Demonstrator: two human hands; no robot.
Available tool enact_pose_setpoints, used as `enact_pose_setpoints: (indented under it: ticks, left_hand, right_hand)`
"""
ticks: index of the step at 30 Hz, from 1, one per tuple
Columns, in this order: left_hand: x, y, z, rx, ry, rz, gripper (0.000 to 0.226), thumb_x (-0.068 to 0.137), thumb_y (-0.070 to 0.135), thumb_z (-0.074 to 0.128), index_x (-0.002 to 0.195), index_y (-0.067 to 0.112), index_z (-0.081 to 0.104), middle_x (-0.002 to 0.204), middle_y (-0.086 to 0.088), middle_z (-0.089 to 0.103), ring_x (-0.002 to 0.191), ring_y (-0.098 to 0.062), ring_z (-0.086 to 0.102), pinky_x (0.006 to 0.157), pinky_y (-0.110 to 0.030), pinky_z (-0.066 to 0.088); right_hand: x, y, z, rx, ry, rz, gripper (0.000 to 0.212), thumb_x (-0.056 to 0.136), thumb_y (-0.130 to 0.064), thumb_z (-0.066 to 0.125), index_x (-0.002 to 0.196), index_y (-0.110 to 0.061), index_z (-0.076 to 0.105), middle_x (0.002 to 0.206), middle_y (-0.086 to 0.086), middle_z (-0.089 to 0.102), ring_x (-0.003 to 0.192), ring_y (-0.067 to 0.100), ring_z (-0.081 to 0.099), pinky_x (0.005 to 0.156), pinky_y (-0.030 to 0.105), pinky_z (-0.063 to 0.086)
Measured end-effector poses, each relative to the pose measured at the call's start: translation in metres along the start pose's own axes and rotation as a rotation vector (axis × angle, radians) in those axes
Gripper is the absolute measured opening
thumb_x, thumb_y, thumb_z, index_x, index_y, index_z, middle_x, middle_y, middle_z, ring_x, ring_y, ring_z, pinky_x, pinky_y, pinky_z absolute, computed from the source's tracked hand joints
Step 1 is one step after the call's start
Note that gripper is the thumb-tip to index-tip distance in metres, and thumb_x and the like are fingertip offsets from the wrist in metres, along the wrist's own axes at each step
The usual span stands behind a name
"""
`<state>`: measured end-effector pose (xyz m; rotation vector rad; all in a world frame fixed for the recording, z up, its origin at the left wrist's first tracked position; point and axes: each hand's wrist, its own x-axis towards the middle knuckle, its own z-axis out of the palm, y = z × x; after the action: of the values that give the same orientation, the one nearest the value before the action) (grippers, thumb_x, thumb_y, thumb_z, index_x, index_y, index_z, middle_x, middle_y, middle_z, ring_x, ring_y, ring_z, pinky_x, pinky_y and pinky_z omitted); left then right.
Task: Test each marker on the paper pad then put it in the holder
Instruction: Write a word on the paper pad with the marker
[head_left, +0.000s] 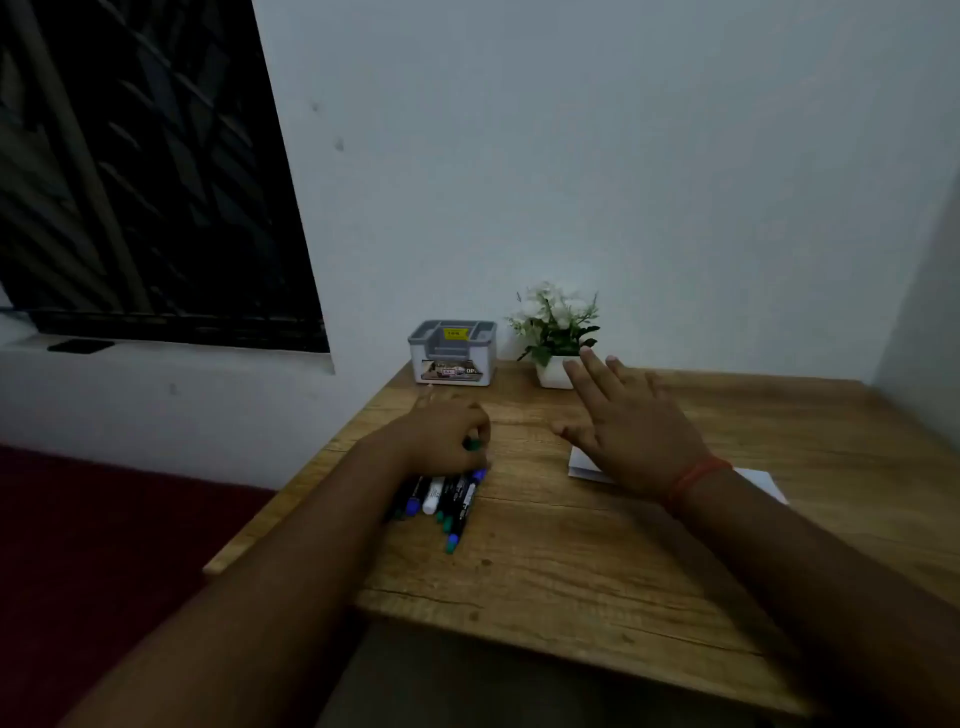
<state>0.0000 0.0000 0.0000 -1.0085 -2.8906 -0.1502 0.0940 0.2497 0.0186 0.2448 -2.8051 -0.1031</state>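
Left hand (447, 439): fingers curled down over the far end of a marker cluster, pinching a green-capped marker (474, 445) at its tip; only the cap shows between the fingertips. Forearm reaching in from the lower left.

Right hand (631, 428): flat and spread, fingers straight, gripping nothing; poised over the near-left part of the paper pad, contact with the sheet not discernible. Red thread band (698, 475) around the wrist.

Marker cluster (441, 499): several markers lying side by side on the desk, partly under the left hand, caps pointing toward the near edge. Dark barrels mostly, one white barrel (432, 500); blue and green caps visible, a teal-capped one (452, 543) reaching nearest the viewer. Exact count not determinable.

Paper pad (584, 465): white, flat on the desk to the right of the markers, largely hidden beneath the right hand and wrist; one corner showing on each side of the arm.

Holder (452, 353): grey-and-white compartmented desk organiser, upright at the far-left corner of the desk against the wall, yellow sticker inside, printed label on the front face. Well apart from the markers. Contents not visible.

Potted plant (556, 332): small white pot with white flowers and green leaves, just right of the holder, behind the right fingertips.

Desk (571, 561): wood-grain top, set against a pale wall.

Window (140, 166): dark, barred, upper left.
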Motion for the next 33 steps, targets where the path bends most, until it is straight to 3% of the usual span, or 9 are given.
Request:
enact_pose_setpoints:
  ticks: [6,11,16,19,22,25,28,31,33]
  left_hand:
    - [0.011,-0.006,0.008,0.04,0.005,0.02,0.04,0.084,0.072,0.048,0.091,0.035,0.058,0.105,0.012,0.048,0.108,-0.015,0.04,0.112,-0.058,0.02]
    - [0.024,0.012,0.011,0.097,0.018,0.015,0.033,0.088,0.059,0.051,0.081,0.028,0.06,0.106,0.007,0.05,0.104,-0.016,0.036,0.116,-0.058,0.013]
    - [0.037,0.04,0.012,0.077,0.016,-0.082,0.027,0.086,0.044,0.053,0.078,0.019,0.059,0.098,0.001,0.051,0.1,-0.02,0.042,0.103,-0.048,0.029]
    - [0.045,0.051,0.005,-0.176,0.079,-0.179,0.019,0.085,0.035,0.056,0.078,0.018,0.054,0.082,0.0,0.058,0.086,-0.02,0.054,0.078,-0.036,0.036]
    - [0.053,0.057,-0.007,-0.507,0.145,-0.241,0.01,0.09,0.026,0.059,0.089,0.018,0.055,0.08,0.002,0.062,0.074,-0.013,0.057,0.061,-0.03,0.039]
    - [0.067,0.065,-0.022,-0.806,0.309,-0.273,0.016,0.094,0.019,0.056,0.109,0.019,0.061,0.093,0.006,0.062,0.08,-0.01,0.058,0.064,-0.028,0.043]
    - [0.086,0.079,-0.027,-1.081,0.398,-0.274,0.018,0.099,0.017,0.051,0.105,0.019,0.068,0.101,0.003,0.064,0.084,-0.011,0.059,0.069,-0.025,0.048]
    - [0.102,0.097,-0.018,-1.339,0.298,-0.262,0.016,0.101,0.018,0.051,0.104,0.014,0.066,0.089,-0.004,0.065,0.058,-0.009,0.053,0.057,-0.023,0.047]
    - [0.108,0.108,-0.006,-1.482,0.219,-0.234,0.012,0.1,0.016,0.052,0.102,0.01,0.063,0.08,-0.004,0.062,0.056,-0.011,0.053,0.052,-0.025,0.047]
  right_hand:
    - [0.002,0.015,0.015,-0.019,0.06,-0.041,0.106,0.076,-0.08,-0.025,0.16,-0.027,0.01,0.169,0.001,0.014,0.153,0.025,0.022,0.121,0.052,0.024]
    - [0.002,0.018,0.023,0.02,0.04,-0.056,0.092,0.084,-0.079,-0.01,0.16,-0.03,0.007,0.168,-0.001,0.015,0.154,0.021,0.018,0.123,0.051,0.021]
    - [-0.002,0.015,0.022,0.089,0.064,-0.052,0.083,0.091,-0.073,0.006,0.159,-0.028,0.015,0.165,-0.001,0.025,0.151,0.018,0.025,0.123,0.049,0.022]
    - [-0.004,0.02,0.021,0.15,0.101,-0.022,0.073,0.097,-0.068,0.025,0.158,-0.027,0.023,0.162,-0.002,0.033,0.148,0.017,0.031,0.122,0.045,0.023]
    - [-0.008,0.03,0.019,0.24,0.174,0.016,0.06,0.1,-0.053,0.046,0.152,-0.027,0.036,0.153,-0.003,0.046,0.14,0.017,0.043,0.115,0.039,0.034]
    - [-0.008,0.038,0.021,0.31,0.188,0.014,0.055,0.098,-0.038,0.058,0.148,-0.031,0.039,0.138,-0.006,0.059,0.124,0.013,0.055,0.102,0.033,0.048]
    - [-0.004,0.037,0.029,0.42,0.188,0.025,0.064,0.094,-0.038,0.064,0.15,-0.037,0.033,0.124,-0.011,0.063,0.106,0.006,0.06,0.09,0.03,0.055]
    - [0.0,0.034,0.033,0.596,0.278,0.056,0.059,0.093,-0.041,0.064,0.147,-0.037,0.038,0.115,-0.017,0.062,0.096,0.004,0.061,0.083,0.03,0.056]
    - [0.0,0.034,0.035,0.698,0.37,0.031,0.044,0.097,-0.043,0.058,0.138,-0.031,0.051,0.115,-0.016,0.064,0.096,0.005,0.062,0.083,0.033,0.056]
